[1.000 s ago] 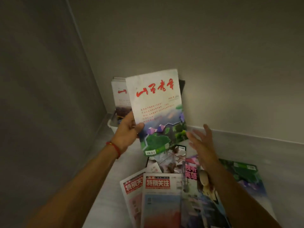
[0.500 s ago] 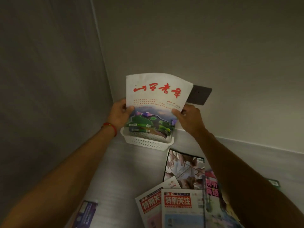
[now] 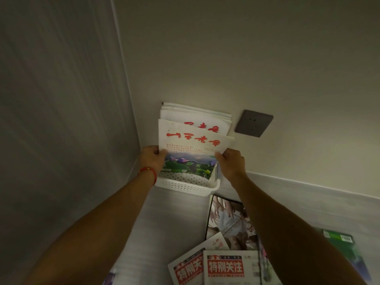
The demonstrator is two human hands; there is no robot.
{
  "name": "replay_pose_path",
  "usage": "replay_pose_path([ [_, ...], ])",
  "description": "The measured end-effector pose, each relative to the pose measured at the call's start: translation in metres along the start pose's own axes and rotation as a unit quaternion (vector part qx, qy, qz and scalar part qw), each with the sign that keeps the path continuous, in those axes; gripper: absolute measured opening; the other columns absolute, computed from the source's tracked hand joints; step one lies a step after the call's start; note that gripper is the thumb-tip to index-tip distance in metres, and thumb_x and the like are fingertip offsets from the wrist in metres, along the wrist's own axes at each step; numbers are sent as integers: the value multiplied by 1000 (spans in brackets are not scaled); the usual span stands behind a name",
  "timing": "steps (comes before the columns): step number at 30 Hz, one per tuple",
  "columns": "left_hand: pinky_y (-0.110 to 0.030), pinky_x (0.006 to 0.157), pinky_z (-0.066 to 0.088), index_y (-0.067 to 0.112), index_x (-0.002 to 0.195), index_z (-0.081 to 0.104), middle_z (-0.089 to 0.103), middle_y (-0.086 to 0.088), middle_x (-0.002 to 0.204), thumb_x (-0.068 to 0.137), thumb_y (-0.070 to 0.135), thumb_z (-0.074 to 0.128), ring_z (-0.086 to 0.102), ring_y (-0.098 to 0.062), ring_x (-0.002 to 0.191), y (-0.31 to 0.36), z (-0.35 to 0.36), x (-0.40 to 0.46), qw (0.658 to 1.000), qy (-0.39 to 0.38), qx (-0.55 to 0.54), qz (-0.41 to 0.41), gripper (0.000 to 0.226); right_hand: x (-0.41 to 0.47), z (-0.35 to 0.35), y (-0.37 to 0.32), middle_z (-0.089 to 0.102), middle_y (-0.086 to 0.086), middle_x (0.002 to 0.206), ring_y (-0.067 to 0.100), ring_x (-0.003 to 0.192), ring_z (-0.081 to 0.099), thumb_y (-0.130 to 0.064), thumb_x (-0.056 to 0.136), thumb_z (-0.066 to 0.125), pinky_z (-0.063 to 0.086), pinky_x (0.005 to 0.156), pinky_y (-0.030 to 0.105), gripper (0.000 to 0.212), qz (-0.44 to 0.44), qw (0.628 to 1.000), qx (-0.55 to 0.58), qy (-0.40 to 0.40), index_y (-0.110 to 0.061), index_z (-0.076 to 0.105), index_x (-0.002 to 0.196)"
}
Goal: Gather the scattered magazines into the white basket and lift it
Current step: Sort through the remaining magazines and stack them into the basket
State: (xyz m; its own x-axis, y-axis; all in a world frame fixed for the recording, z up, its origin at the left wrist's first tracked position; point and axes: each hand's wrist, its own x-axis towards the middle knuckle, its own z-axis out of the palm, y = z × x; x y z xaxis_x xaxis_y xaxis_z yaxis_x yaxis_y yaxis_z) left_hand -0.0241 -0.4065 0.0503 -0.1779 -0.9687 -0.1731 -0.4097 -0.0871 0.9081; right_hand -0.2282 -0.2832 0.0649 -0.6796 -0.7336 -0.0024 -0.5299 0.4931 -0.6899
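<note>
The magazine [image 3: 192, 150] at frame centre is white above with red brush characters, with a green and purple landscape below; it stands upright, its lower edge down inside the basket [image 3: 186, 185], in front of more white magazines [image 3: 195, 118] leaning on the wall; the left hand [image 3: 152, 160] grips its left edge and the right hand [image 3: 231, 163] pinches its right edge, thumbs on the cover; the left wrist bears a red cord [image 3: 149, 173]; the basket is white, perforated, and sits in the corner on the pale surface [image 3: 170, 223]; a dark socket [image 3: 254, 123] is on the wall to the upper right; loose magazines lie at lower right: a dark-edged one [image 3: 227, 219], two with red mastheads [image 3: 226, 267], a green one [image 3: 339, 241].
</note>
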Motion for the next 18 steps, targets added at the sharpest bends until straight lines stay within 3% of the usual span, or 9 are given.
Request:
replay_pose_path([
  [3, -32, 77, 55, 4, 106, 67, 69, -17, 118, 86, 14, 70, 68, -34, 106, 3, 2, 3, 1000, 15, -5, 6, 23, 0, -1, -3, 74, 9, 107, 18, 83, 63, -21, 94, 58, 45, 67, 18, 15, 25, 999, 37, 8, -13, 70, 100],
  [7, -22, 70, 53, 12, 97, 65, 71, -14, 113, 84, 11, 72, 68, -29, 100, 3, 6, 6, 999, 19, -34, 14, 15, 2, -6, -9, 71, 4, 105, 26, 89, 69, -10, 91, 61, 54, 68, 23, 15, 65, 986, 155, -7, -11, 67, 104],
  [9, -34, 80, 58, 11, 102, 66, 69, -14, 116, 87, 12, 69, 67, -30, 104, 3, 6, 6, 1000, 2, -25, 12, 15, 1, -8, -10, 66, 9, 122, 29, 104, 67, -8, 90, 62, 58, 82, 31, 30, 77, 983, 162, -40, -9, 59, 120],
  [12, -52, 96, 53, 3, 111, 63, 65, -19, 121, 89, 5, 63, 63, -38, 113, 2, 4, -3, 1000, -14, -9, -14, 22, -11, -17, -1, 45, 10, 148, 30, 131, 49, -12, 90, 62, 46, 103, 40, 61, 100, 984, 132, -73, -15, 38, 146],
  [15, -50, 95, 53, 5, 112, 63, 65, -18, 119, 89, 5, 61, 63, -37, 109, 1, 4, -37, 999, 20, 19, 16, 23, -39, -37, 28, 51, 6, 143, 23, 126, 53, -11, 93, 60, 45, 105, 34, 49, 57, 988, 127, -69, -15, 47, 140],
  [18, -49, 96, 52, 6, 111, 64, 66, -17, 117, 81, -7, 57, 62, -34, 108, -4, 24, -100, 991, 33, 47, 122, 34, -84, -65, 82, 63, 0, 128, 16, 109, 63, -7, 93, 60, 47, 87, 17, 34, 45, 992, 119, -28, -19, 61, 124],
])
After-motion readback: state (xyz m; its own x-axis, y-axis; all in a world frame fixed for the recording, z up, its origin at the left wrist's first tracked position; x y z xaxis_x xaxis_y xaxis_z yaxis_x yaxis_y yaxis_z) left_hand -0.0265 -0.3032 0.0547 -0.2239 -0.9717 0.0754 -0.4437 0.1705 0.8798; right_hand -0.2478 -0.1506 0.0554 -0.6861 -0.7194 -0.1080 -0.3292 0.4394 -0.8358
